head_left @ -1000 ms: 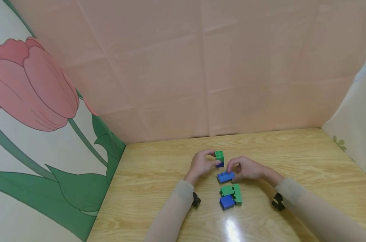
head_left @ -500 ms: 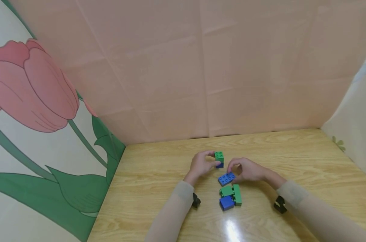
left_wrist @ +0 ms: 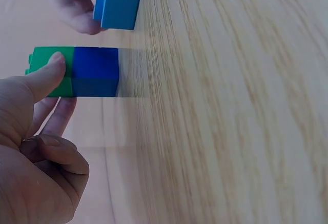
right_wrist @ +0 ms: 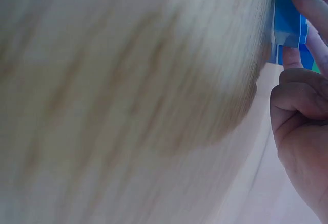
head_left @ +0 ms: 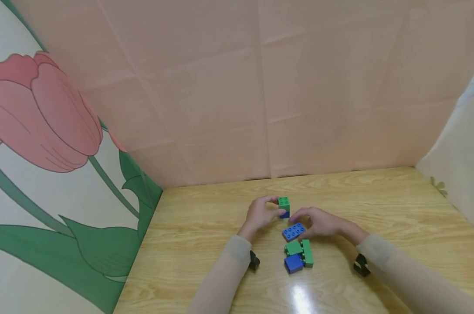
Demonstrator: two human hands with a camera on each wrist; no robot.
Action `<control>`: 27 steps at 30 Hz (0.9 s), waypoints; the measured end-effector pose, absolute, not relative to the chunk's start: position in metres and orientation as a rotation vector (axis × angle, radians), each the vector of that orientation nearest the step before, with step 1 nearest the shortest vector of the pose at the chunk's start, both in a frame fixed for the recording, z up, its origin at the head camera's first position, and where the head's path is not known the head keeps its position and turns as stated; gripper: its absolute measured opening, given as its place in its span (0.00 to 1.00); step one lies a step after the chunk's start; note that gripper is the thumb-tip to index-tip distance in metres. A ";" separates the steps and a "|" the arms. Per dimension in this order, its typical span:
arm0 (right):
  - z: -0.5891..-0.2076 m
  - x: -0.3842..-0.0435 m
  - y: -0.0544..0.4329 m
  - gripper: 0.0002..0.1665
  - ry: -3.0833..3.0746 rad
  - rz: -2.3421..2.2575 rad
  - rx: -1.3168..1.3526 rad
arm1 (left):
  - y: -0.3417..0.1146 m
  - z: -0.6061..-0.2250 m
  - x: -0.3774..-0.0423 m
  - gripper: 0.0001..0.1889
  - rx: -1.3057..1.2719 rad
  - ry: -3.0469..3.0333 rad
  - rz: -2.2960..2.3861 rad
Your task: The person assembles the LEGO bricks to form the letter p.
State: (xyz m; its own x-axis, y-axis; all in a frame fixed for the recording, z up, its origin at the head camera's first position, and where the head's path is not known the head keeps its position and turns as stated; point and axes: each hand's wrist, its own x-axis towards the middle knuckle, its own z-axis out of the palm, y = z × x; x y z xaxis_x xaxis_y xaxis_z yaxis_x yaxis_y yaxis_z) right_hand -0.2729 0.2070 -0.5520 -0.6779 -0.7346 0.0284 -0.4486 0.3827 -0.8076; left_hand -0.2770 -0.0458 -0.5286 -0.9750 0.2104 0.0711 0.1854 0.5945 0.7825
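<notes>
The left hand, little fingers curled, pinches an upright green-and-blue stack. Opposite, the right hand arches at the light-blue brick, studs up before the stack; whether it's gripping, I can't tell. Two green bricks and a dark-blue brick lie nearer the person on the bench. Both sleeves slant inward.

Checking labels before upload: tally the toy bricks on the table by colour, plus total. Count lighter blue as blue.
Green: 3 (upper stacked brick, short green brick, long green brick)
Blue: 3 (lower stacked brick, eight-stud brick, front blue brick)
Total: 6
</notes>
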 end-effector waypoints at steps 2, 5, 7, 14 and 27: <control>-0.551 -0.273 0.207 0.28 2.308 -1.182 -1.047 | -0.046 -0.528 -0.277 0.22 0.345 2.774 1.366; -0.551 -0.273 0.207 0.25 2.311 -1.167 -1.049 | -0.046 -0.528 -0.276 0.22 0.348 2.771 1.372; -0.551 -0.273 0.207 0.24 2.314 -1.168 -1.031 | -0.046 -0.528 -0.276 0.22 0.348 2.773 1.370; -0.548 -0.270 0.212 0.22 2.338 -1.204 -0.980 | -0.047 -0.528 -0.277 0.21 0.345 2.780 1.363; -0.522 -0.270 0.218 0.22 2.502 -1.228 -0.959 | -0.046 -0.527 -0.277 0.21 0.368 2.789 1.337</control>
State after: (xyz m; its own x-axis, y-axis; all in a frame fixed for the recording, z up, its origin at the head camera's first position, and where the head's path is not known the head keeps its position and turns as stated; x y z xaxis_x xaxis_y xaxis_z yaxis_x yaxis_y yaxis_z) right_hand -0.2696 0.2184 -0.5218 -0.7716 -0.6273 0.1050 -0.4668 0.4464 -0.7634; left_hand -0.2772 -0.0458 -0.5275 -0.9717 0.2232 0.0776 0.2003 0.6034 0.7718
